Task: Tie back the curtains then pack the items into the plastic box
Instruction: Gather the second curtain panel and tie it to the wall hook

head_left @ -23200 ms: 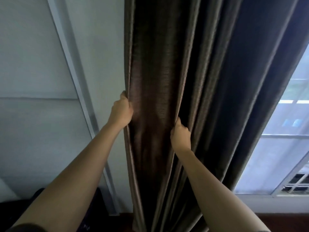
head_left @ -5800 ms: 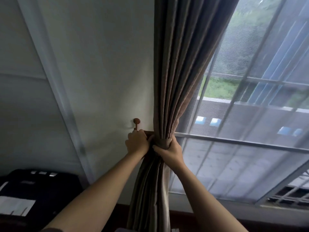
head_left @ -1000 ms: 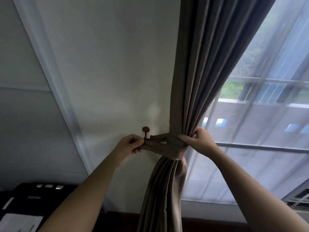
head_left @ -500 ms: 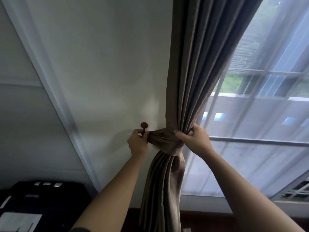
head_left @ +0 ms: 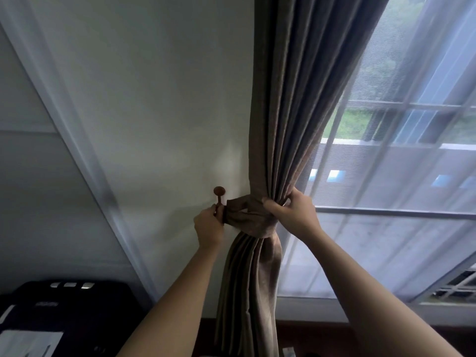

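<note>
A brown curtain (head_left: 288,104) hangs gathered into a bundle beside the window. A matching fabric tieback (head_left: 247,220) wraps around it at hand height. My left hand (head_left: 208,225) pinches the tieback's end right at the stem of a small brown wall hook (head_left: 219,193). My right hand (head_left: 293,212) grips the curtain folds at the band's right side. Whether the loop sits over the hook is hidden behind my left fingers. No plastic box is in view.
A sheer white curtain (head_left: 386,228) covers the window (head_left: 401,210) on the right. A black device (head_left: 64,313) with silver buttons sits at the lower left. A white wall moulding (head_left: 77,155) runs diagonally on the left.
My left hand has carried the tieback's end up to the wall hook's stem. My right hand has stayed on the curtain folds at the band.
</note>
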